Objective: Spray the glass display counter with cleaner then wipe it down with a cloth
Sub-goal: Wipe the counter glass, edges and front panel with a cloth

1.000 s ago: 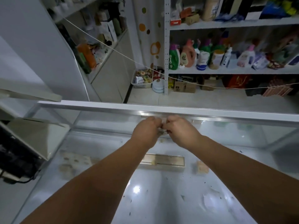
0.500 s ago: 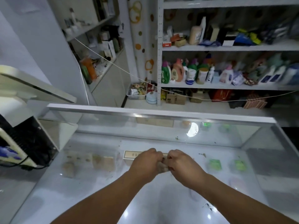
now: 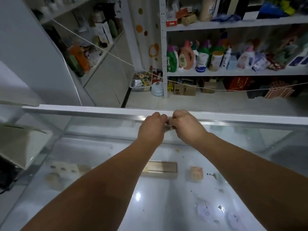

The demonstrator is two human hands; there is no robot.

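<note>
I see my left hand (image 3: 152,129) and right hand (image 3: 186,126) pinching one small crumpled cloth (image 3: 168,127) together, at the glass display counter's (image 3: 150,205) far rail (image 3: 83,109).

dim indoor light | ceiling-lamp glare on counter glass (image 3: 138,196) | shelves (image 3: 233,73) soft, edges bowed

Glass worktop (image 3: 166,205) with metal far rail (image 3: 83,108). Dark specks and smudges (image 3: 206,212) on glass, mostly right side. Both hands at rail.
</note>
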